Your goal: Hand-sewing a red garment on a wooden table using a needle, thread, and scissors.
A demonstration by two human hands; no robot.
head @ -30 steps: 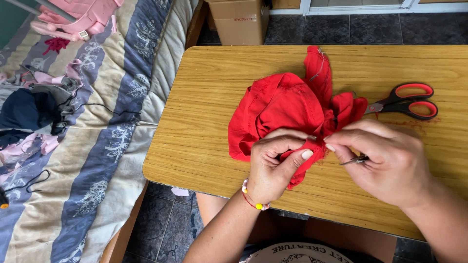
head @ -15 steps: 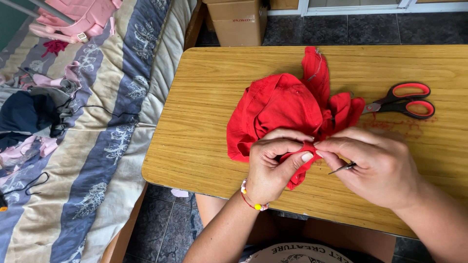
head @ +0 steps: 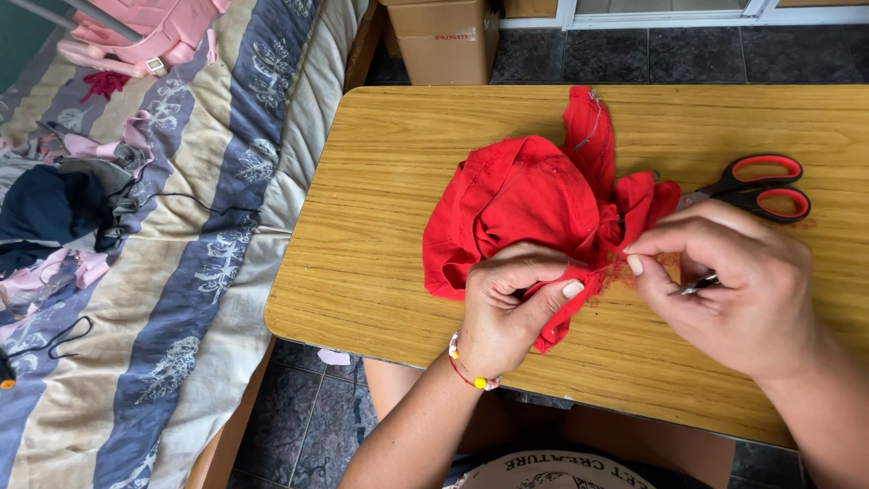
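Cloth point(head: 525, 204), red, bunched mid-counter point(head: 362, 181); we pin its near edge under our closed left hand point(head: 507, 312). Right hand point(head: 733, 285), just right of it, pinches a thread point(head: 608, 265) and a small tool point(head: 695, 286). Scissors point(head: 756, 186) beyond.

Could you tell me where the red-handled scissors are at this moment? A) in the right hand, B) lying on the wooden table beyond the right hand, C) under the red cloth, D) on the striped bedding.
B: the scissors lie on the table, beyond the right hand, which grips only a small metal tool.
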